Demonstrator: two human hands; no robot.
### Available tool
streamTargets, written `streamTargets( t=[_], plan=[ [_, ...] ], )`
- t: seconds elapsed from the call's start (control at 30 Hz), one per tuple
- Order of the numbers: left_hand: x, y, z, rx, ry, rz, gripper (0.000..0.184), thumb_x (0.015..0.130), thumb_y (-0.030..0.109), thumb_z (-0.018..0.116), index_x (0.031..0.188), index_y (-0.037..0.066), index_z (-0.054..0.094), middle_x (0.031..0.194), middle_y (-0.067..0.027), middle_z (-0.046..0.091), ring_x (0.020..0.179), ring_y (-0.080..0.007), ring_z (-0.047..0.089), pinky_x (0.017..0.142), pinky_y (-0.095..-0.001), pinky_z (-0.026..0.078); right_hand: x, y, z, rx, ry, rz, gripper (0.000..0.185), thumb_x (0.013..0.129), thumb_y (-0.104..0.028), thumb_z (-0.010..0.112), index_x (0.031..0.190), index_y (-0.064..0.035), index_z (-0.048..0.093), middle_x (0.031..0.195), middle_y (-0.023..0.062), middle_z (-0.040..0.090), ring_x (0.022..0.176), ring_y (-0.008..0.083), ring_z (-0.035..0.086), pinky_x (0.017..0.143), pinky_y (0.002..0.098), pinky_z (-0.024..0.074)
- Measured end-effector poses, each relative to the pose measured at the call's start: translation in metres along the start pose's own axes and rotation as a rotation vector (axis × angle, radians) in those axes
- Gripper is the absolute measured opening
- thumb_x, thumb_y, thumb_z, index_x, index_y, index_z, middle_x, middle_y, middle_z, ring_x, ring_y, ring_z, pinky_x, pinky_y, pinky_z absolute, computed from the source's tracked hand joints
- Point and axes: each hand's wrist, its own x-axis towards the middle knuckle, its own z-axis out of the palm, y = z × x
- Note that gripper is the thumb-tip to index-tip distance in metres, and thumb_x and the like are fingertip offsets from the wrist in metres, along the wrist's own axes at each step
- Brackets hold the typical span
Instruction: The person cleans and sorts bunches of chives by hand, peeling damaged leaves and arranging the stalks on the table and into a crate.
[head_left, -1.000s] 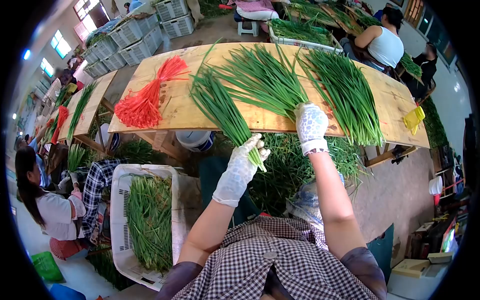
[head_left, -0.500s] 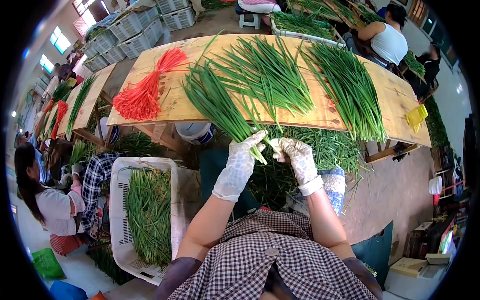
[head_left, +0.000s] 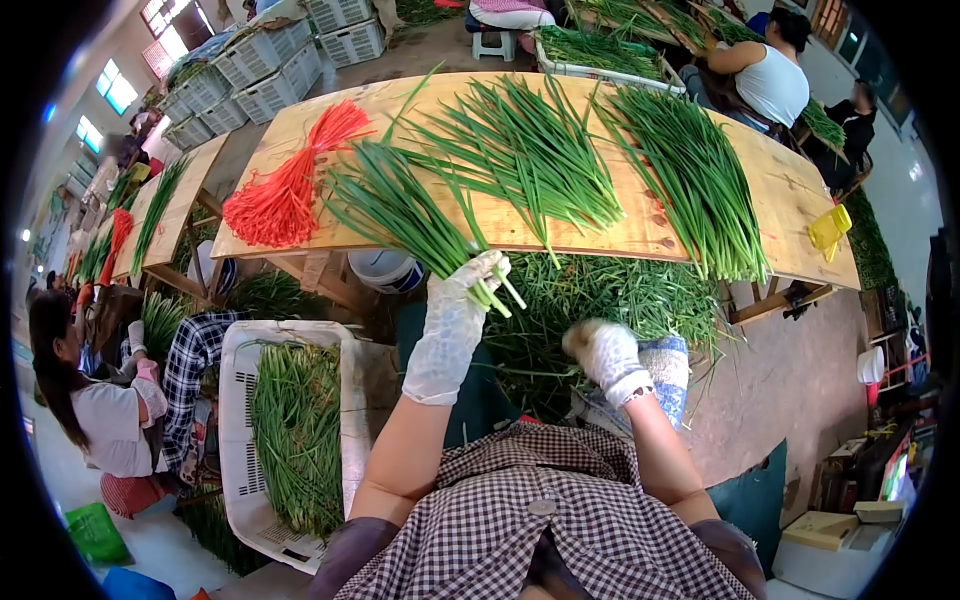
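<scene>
My left hand, in a thin whitish glove, is closed around the stem ends of a bunch of garlic chives. The leaves fan up and left over the table's front edge. My right hand, gloved too, is lower and to the right, over a heap of loose green leaves in front of my lap. Motion blurs its fingers. On the wooden table lie a spread pile of chives, a thicker pile of chives and a bundle of red ties.
A white plastic crate of greens stands at my left, near a seated person. A yellow object sits at the table's right end. Under the table is a white bucket. Stacked crates and other people fill the back.
My left hand has shifted left and slightly down with the bunch. My right hand has moved away from the stems, down and right toward the loose heap.
</scene>
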Motion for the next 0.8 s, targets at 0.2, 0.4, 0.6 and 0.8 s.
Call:
streamTargets(
  t=[0.2, 0.4, 0.6, 0.8],
  plan=[
    [0.009, -0.025, -0.006, -0.034, 0.002, -0.136, 0.014, 0.083, -0.001, 0.06, 0.097, -0.003, 0.056, 0.077, -0.0076, 0.057, 0.057, -0.0169, 0.053, 0.051, -0.0289, 0.041, 0.048, -0.031, -0.037, 0.339, 0.592, -0.139, 0.031, 0.081, -0.032, 0.066, 0.099, -0.0066, 0.066, 0.087, 0.0153, 0.067, 0.076, 0.0284, 0.065, 0.066, 0.0359, 0.0516],
    [0.007, -0.029, -0.009, 0.182, 0.077, -0.211, 0.017, 0.084, 0.002, 0.061, 0.101, -0.002, 0.06, 0.09, -0.0102, 0.063, 0.062, -0.0158, 0.057, 0.056, -0.0293, 0.047, 0.024, -0.041, -0.01, 1.315, -0.005, -0.2, 0.013, 0.085, 0.002, 0.059, 0.097, 0.0044, 0.064, 0.085, 0.0106, 0.067, 0.071, 0.0141, 0.064, 0.063, 0.0259, 0.0565],
    [-0.001, -0.016, 0.004, -0.245, -0.182, -0.121, 0.016, 0.084, 0.002, 0.057, 0.099, -0.001, 0.056, 0.078, -0.0078, 0.058, 0.076, -0.0218, 0.059, 0.07, -0.0346, 0.053, 0.049, -0.033, -0.055, 0.042, 0.902, -0.051, 0.019, 0.084, -0.029, 0.061, 0.086, -0.0109, 0.066, 0.076, 0.0119, 0.064, 0.063, 0.0265, 0.063, 0.055, 0.0337, 0.0501],
    [0.007, -0.032, -0.004, -0.055, 0.047, -0.217, 0.008, 0.086, 0.002, 0.057, 0.091, -0.004, 0.057, 0.082, -0.0112, 0.061, 0.074, -0.0217, 0.058, 0.067, -0.0333, 0.051, 0.058, -0.032, -0.057, 0.251, 0.715, -0.031, 0.014, 0.085, -0.021, 0.059, 0.083, -0.0079, 0.063, 0.076, 0.0142, 0.064, 0.06, 0.0291, 0.062, 0.057, 0.038, 0.0503]
  ],
)
